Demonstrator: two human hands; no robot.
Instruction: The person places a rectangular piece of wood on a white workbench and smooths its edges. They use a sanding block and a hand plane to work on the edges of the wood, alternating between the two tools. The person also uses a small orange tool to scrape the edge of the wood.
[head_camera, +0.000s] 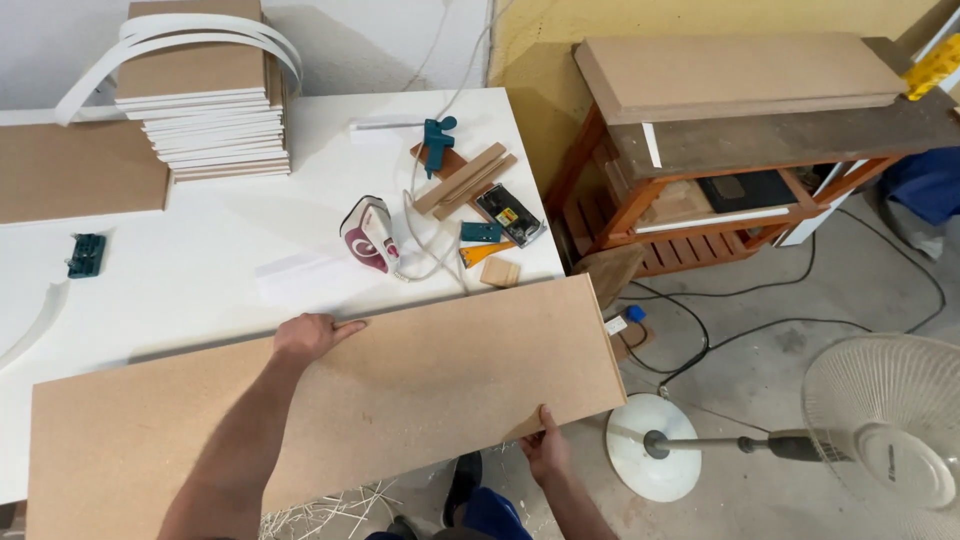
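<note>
A long brown fibreboard panel (420, 385) lies slantwise over the front of the white table (200, 260), its right end jutting past the table's edge. My left hand (308, 335) grips the panel's far long edge near its middle. My right hand (545, 450) grips the near long edge toward the right end, thumb on top.
A stack of white-edged boards (210, 120) with loops of white edge banding stands at the back. A clothes iron (368, 235), wooden strips, a teal clamp (437, 140) and small tools lie mid-table. A wooden rack (740, 150) with boards and a tipped floor fan (880, 430) stand at the right.
</note>
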